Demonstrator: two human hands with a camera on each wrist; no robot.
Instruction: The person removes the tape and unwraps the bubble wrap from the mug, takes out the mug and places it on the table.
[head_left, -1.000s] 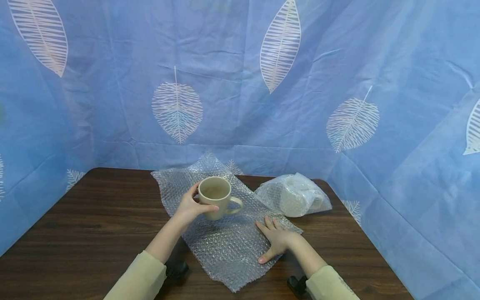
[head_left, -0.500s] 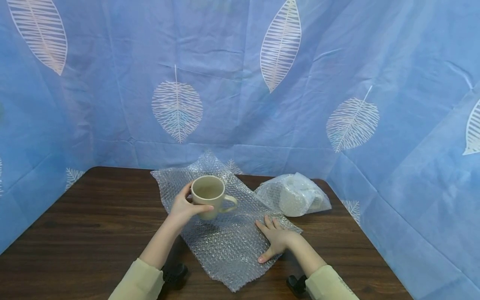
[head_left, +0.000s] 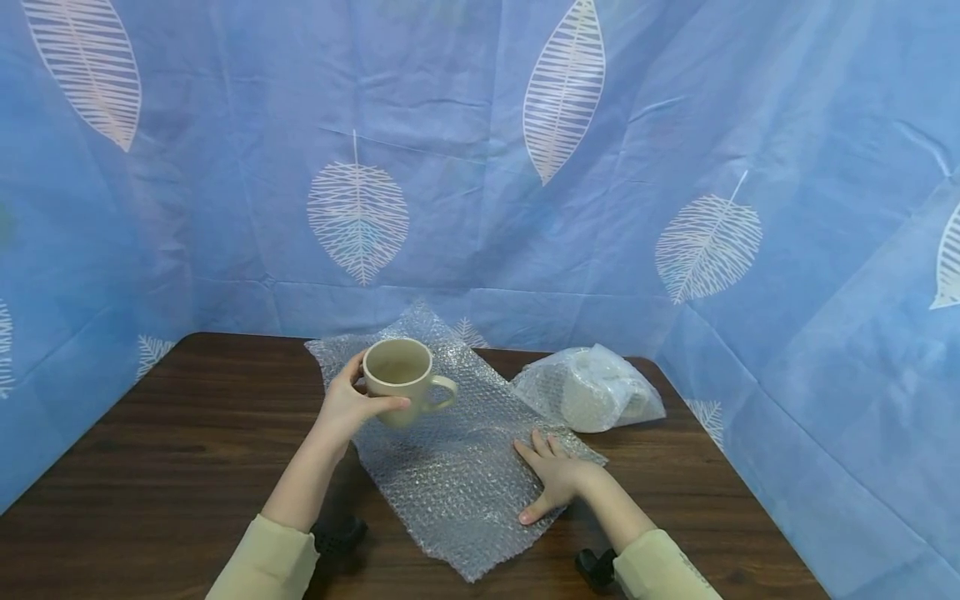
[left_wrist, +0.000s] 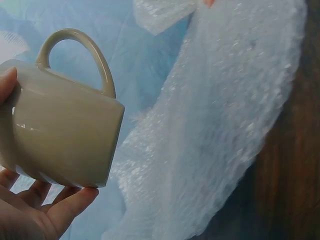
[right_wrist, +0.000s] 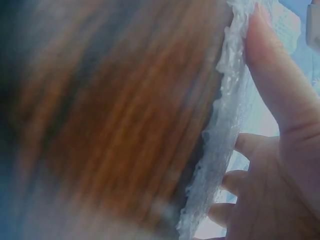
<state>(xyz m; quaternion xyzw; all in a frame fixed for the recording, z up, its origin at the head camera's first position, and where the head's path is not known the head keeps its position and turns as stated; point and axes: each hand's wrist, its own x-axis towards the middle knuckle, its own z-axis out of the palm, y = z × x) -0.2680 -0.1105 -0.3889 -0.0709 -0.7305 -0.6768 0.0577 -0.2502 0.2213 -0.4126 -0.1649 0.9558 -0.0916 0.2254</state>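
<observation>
The left hand (head_left: 347, 406) is raised, fingers and thumb curled in a grip. The right hand (head_left: 553, 480) is laid flat, fingers spread.

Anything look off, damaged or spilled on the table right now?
Nothing stands out. The left hand holds the beige mug intact and tilted slightly above the bubble wrap sheet, which the right hand presses flat on the wooden table. A bubble-wrapped bundle sits beside it. No spill shows.

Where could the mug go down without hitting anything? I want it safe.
The middle of the bubble wrap sheet lies bare between the left hand, which grips the mug, and the right hand pressing its right edge. The table left of the sheet is bare too. It is crowded by the wrapped bundle.
</observation>
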